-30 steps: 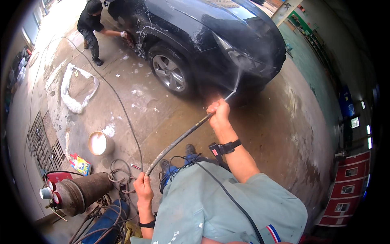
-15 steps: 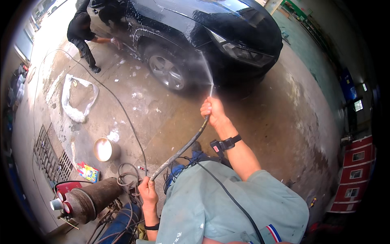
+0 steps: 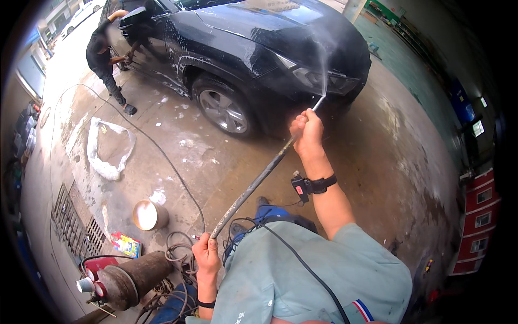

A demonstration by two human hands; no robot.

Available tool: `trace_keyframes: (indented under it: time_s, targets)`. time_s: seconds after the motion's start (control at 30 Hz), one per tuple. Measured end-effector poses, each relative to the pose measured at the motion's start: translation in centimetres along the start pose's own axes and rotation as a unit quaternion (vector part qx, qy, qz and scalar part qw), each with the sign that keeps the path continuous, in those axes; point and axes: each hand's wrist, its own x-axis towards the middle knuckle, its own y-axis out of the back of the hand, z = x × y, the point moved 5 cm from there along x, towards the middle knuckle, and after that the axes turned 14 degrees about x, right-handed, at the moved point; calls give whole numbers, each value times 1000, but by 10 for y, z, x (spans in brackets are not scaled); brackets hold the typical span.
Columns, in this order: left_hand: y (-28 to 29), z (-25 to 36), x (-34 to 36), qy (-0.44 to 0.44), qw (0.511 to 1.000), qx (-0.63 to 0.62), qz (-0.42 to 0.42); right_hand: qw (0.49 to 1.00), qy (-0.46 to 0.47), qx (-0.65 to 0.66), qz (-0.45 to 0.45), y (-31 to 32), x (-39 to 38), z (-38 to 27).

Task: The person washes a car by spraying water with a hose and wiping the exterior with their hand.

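A spray wand (image 3: 253, 185) with a dark, worn wrapping runs across in front of me. Near its metal tip, my right hand (image 3: 308, 131) is closed around it. My left hand (image 3: 206, 254) grips its lower end, where a thin hose (image 3: 171, 162) joins and loops away over the floor. From the tip a fan of water shoots up onto the headlight and hood edge of a wet black car (image 3: 243, 59). White foam streaks cling to the car's side and front fender. The front wheel (image 3: 223, 109) faces me.
A co-worker in dark clothes (image 3: 102, 59) bends at the car's side. On the wet floor are a bucket of foamy liquid (image 3: 150, 215), a white plastic bag (image 3: 102, 168), a drain grate (image 3: 73, 218), a rusty cylinder (image 3: 137, 278) and tangled hoses (image 3: 181, 248).
My right hand and the wand tip have moved up and right. The spray has shifted from the fender above the wheel to the headlight. The co-worker has raised an arm toward the car.
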Motion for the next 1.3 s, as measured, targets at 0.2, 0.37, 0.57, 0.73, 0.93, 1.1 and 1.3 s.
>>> trace_keyframes:
  time_s: [0.2,0.37,0.57,0.73,0.93,1.1,1.3]
  targets:
    - [-5,-3,19,24,999,48,3,992,120,19,36,-9,5,2]
    - [17,-9,45,89,992,73,60,999,47,9,-11,-15,33,43]
    - [47,-12,87,125,978,131,104,996,-23,-3,-89,-43,61,80]
    - [53,-3,129,146,971,142,128,990,-53,-28,-127,-72,95,95]
    - [60,-12,167,185,965,122,143,984,-79,-42,-151,-102,137,117]
    - [64,-17,186,219,955,115,163,980,-105,-51,-163,-130,159,138]
    - [75,-24,208,208,955,101,188,973,-136,-83,-165,-167,189,182]
